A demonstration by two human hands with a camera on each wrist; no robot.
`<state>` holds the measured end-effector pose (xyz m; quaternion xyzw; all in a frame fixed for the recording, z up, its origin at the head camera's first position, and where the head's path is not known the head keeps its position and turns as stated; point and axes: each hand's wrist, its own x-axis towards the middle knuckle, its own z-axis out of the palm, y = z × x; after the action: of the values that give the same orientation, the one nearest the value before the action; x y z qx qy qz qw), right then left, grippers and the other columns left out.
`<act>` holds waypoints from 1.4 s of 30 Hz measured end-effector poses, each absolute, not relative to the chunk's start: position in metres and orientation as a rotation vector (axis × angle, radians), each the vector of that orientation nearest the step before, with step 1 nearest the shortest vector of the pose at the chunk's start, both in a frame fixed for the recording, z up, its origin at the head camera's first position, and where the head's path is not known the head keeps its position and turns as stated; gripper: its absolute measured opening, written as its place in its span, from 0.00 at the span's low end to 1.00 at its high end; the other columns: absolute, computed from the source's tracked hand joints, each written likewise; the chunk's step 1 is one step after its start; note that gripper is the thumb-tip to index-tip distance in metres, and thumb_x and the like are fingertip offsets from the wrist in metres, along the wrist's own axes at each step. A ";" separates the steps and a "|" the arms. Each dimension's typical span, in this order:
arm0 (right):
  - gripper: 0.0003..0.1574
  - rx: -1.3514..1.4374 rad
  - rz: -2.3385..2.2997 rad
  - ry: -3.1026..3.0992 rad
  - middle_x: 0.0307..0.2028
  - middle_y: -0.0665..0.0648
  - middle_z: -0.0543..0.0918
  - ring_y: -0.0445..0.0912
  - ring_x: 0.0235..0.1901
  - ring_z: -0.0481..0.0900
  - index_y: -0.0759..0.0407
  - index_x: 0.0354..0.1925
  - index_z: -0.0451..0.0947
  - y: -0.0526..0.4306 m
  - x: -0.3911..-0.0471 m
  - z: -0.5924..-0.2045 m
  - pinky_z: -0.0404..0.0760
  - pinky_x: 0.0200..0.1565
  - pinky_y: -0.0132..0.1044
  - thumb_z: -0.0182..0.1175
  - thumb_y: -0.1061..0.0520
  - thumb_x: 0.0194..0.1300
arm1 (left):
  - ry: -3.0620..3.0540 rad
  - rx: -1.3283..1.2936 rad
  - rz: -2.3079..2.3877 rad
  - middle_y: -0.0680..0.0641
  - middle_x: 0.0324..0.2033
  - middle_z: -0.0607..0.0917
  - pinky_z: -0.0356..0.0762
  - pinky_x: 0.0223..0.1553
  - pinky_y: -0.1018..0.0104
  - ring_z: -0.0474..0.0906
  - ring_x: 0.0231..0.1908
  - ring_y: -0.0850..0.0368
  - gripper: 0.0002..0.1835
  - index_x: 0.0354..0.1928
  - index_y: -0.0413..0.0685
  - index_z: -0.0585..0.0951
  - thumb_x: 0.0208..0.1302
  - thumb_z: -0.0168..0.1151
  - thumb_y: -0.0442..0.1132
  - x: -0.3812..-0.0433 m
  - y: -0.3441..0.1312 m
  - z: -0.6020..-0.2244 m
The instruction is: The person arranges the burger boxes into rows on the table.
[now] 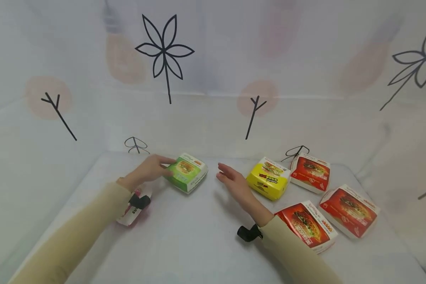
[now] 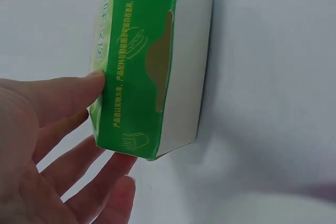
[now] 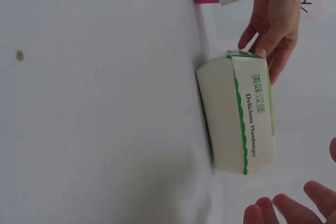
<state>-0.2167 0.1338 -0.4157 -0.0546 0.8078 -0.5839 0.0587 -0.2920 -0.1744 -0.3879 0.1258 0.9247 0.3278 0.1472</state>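
Observation:
A green and white hamburger box (image 1: 186, 172) sits on the white surface in the middle of the head view. My left hand (image 1: 150, 170) holds its left end, the thumb at one side and fingers round the corner. The left wrist view shows the thumb against the green side of the box (image 2: 139, 61), with some fingers partly behind it. To the right of that box, apart from it, my right hand (image 1: 236, 187) hovers with its fingers extended and touches nothing. Beside the right hand stands a yellow hamburger box (image 1: 268, 179).
Several red hamburger boxes lie at the right, one (image 1: 307, 225) partly behind the right forearm, others (image 1: 349, 211) farther out. A pink and white box (image 1: 130, 216) is partly hidden under the left wrist. White patterned cloth (image 1: 206, 122) rises behind the surface.

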 end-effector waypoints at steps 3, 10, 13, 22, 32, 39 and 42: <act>0.33 -0.177 -1.760 2.445 0.70 0.58 0.69 0.52 0.69 0.65 0.49 0.73 0.66 0.129 -0.224 -0.422 0.63 0.68 0.56 0.57 0.49 0.73 | 2.658 0.332 0.968 0.40 0.69 0.70 0.75 0.56 0.43 0.75 0.60 0.39 0.32 0.68 0.54 0.75 0.61 0.70 0.47 -0.287 -0.171 -0.393; 0.34 -0.184 -1.761 2.417 0.71 0.57 0.67 0.54 0.73 0.57 0.47 0.73 0.65 0.117 -0.242 -0.431 0.55 0.70 0.60 0.58 0.51 0.71 | 2.718 0.284 1.012 0.38 0.63 0.76 0.81 0.46 0.52 0.78 0.56 0.41 0.31 0.66 0.53 0.77 0.61 0.71 0.48 -0.279 -0.160 -0.401; 0.34 -0.177 -1.773 2.402 0.71 0.55 0.67 0.52 0.74 0.56 0.47 0.73 0.65 0.114 -0.248 -0.433 0.53 0.71 0.58 0.57 0.51 0.72 | 2.735 0.238 1.003 0.38 0.62 0.77 0.81 0.46 0.53 0.78 0.56 0.41 0.31 0.67 0.55 0.76 0.61 0.70 0.50 -0.277 -0.154 -0.403; 0.35 -0.192 -1.753 2.396 0.73 0.51 0.64 0.49 0.74 0.54 0.49 0.74 0.64 0.110 -0.258 -0.434 0.50 0.73 0.52 0.56 0.50 0.71 | 2.817 0.173 1.016 0.39 0.58 0.81 0.77 0.51 0.49 0.77 0.57 0.42 0.30 0.67 0.57 0.77 0.62 0.68 0.52 -0.267 -0.143 -0.408; 0.39 -0.247 -1.647 2.449 0.75 0.51 0.61 0.50 0.75 0.51 0.47 0.77 0.58 0.113 -0.261 -0.436 0.49 0.72 0.55 0.55 0.48 0.71 | 2.838 0.163 1.041 0.36 0.61 0.78 0.73 0.56 0.44 0.73 0.61 0.38 0.32 0.69 0.57 0.74 0.64 0.67 0.54 -0.263 -0.140 -0.413; 0.39 -0.274 -1.633 2.459 0.74 0.52 0.61 0.50 0.75 0.51 0.48 0.77 0.58 0.119 -0.265 -0.437 0.48 0.73 0.54 0.55 0.49 0.72 | 2.825 0.179 1.059 0.36 0.62 0.77 0.71 0.59 0.43 0.71 0.63 0.38 0.35 0.69 0.56 0.74 0.61 0.68 0.58 -0.263 -0.136 -0.415; 0.39 -0.263 -1.642 2.459 0.74 0.51 0.62 0.50 0.75 0.51 0.47 0.76 0.58 0.119 -0.265 -0.438 0.48 0.73 0.54 0.56 0.49 0.72 | 2.847 0.197 1.063 0.37 0.62 0.77 0.69 0.60 0.43 0.70 0.64 0.38 0.35 0.69 0.56 0.74 0.61 0.69 0.57 -0.264 -0.134 -0.418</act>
<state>-0.2648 0.1194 -0.4381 -0.0884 0.8253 -0.5510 0.0863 -0.2636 -0.1345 -0.4177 0.0647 0.9338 0.3487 0.0479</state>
